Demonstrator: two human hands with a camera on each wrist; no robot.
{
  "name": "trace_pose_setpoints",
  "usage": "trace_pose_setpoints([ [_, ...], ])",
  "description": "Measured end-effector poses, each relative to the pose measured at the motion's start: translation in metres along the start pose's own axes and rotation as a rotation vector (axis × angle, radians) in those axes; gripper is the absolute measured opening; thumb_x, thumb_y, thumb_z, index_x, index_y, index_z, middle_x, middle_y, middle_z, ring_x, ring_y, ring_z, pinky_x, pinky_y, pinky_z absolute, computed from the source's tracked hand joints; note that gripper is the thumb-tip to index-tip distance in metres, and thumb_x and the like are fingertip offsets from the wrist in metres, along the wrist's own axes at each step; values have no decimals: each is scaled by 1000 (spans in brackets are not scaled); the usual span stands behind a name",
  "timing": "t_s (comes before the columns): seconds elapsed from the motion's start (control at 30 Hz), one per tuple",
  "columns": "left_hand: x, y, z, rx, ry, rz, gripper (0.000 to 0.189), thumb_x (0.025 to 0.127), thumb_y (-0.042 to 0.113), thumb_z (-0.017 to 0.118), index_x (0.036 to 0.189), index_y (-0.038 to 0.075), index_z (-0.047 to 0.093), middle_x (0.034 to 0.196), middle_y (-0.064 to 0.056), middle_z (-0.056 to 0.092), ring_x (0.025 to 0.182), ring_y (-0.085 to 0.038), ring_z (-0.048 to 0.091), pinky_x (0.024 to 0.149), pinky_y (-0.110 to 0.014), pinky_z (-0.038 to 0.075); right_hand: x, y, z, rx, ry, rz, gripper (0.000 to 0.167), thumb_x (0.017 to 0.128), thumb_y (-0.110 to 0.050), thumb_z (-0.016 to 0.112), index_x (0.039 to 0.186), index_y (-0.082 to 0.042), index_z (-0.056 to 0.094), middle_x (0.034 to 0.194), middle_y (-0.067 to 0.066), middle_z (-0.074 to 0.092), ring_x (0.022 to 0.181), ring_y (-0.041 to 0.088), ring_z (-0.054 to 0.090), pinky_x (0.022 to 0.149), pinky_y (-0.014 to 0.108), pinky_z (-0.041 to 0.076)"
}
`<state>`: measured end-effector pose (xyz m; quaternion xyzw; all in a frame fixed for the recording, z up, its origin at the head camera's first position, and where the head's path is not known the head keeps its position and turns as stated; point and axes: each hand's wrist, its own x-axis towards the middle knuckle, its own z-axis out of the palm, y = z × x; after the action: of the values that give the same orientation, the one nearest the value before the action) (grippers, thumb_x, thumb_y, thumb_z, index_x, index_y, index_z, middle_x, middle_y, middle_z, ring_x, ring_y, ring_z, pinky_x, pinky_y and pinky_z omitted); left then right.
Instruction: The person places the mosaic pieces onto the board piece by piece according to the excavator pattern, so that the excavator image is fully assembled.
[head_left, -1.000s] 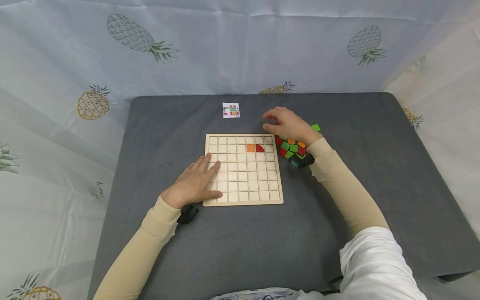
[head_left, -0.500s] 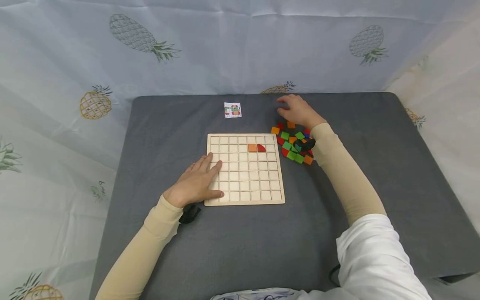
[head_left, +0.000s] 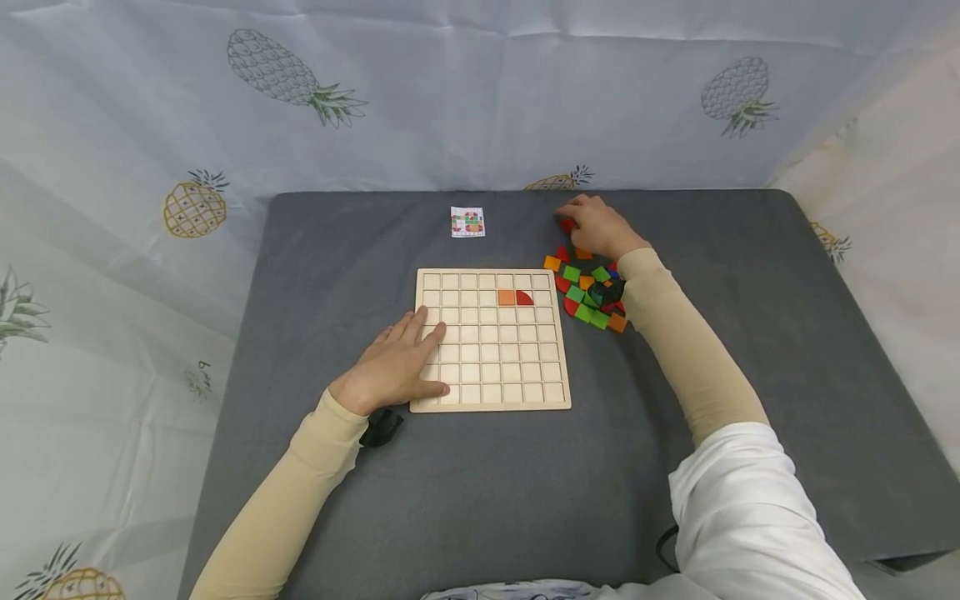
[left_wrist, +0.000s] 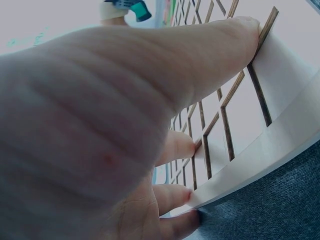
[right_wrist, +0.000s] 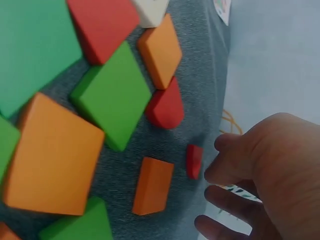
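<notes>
One red piece (right_wrist: 194,161) is found beyond the far right corner of the board (head_left: 487,354), just left of the right hand (head_left: 598,229), the nearer hand; those fingers are bent, but whether it is pinched cannot be told. Several coloured pieces (head_left: 583,314) are heaped on the near side of that hand. One orange square (head_left: 507,297) and one red quarter-round (head_left: 524,297) are set in the board, its left edge covered by the spread left hand (head_left: 393,367). One printed card (head_left: 468,222) is laid beyond.

Left hand (head_left: 387,367) lies splayed, palm down — right hand (head_left: 602,227) sits farther forward, loosely curled.
</notes>
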<state>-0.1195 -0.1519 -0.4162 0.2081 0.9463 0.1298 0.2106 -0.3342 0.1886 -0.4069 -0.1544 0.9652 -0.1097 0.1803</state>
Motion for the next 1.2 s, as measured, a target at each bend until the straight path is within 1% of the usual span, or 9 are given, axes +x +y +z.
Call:
trace_pose_setpoints([
  [0.2,0,0,1,-11,-7,-4,94,89,48,74,160,7,29,169,-25,9,156,-44,14,124,-61,22,3,2,8,68,15,-6,58,103,-9,50,159,-7,32,158,23,36,146,42,33,118,57,34],
  [0.27,0,0,1,-10,-7,-3,94,89,48,74,160,7,29,169,-25,8,157,-44,14,124,-61,22,3,2,10,53,39,-5,56,103,-10,51,157,-7,36,154,23,41,143,42,36,116,56,37],
  [0.43,0,0,1,-11,-4,1,94,89,48,74,160,8,28,169,-25,8,156,-44,14,123,-62,22,1,2,12,48,73,19,47,105,-14,52,151,-6,47,138,22,48,121,39,48,103,53,45],
  [0.57,-1,0,1,-17,-3,5,93,89,47,74,160,7,29,169,-26,8,156,-45,15,123,-62,22,-5,2,8,127,56,19,38,107,-14,50,142,-2,56,133,22,52,111,36,53,98,50,49],
  [0.73,-1,0,0,-18,-5,6,92,90,46,74,160,7,29,169,-26,9,156,-45,15,123,-62,22,-15,-1,0,346,38,10,34,108,-21,47,136,-6,60,134,18,58,110,33,55,97,47,48],
  [0.87,-2,0,0,-17,-4,3,92,90,46,74,160,7,29,169,-26,8,156,-45,14,123,-63,22,-22,-9,-5,447,36,-6,31,108,-25,49,131,-8,58,132,15,59,115,32,55,100,47,47],
  [0.93,-2,0,0,-17,-2,3,91,90,45,74,160,7,29,169,-26,8,156,-45,15,123,-63,22,-24,-13,-7,472,36,-18,31,108,-26,49,133,-9,57,130,15,59,116,32,56,100,47,47],
  [1.1,-2,-1,0,-26,-6,2,92,90,45,74,160,7,28,169,-26,8,156,-45,14,123,-63,22,-30,-23,-8,476,57,-72,40,107,-20,51,146,-13,52,127,15,61,111,35,60,94,48,51],
  [1.2,-1,-1,0,-31,-11,0,93,90,46,74,161,8,28,169,-25,6,156,-45,13,123,-63,21,-34,-29,-7,479,63,-94,38,107,-21,52,144,-12,55,126,15,64,110,34,63,93,48,52],
])
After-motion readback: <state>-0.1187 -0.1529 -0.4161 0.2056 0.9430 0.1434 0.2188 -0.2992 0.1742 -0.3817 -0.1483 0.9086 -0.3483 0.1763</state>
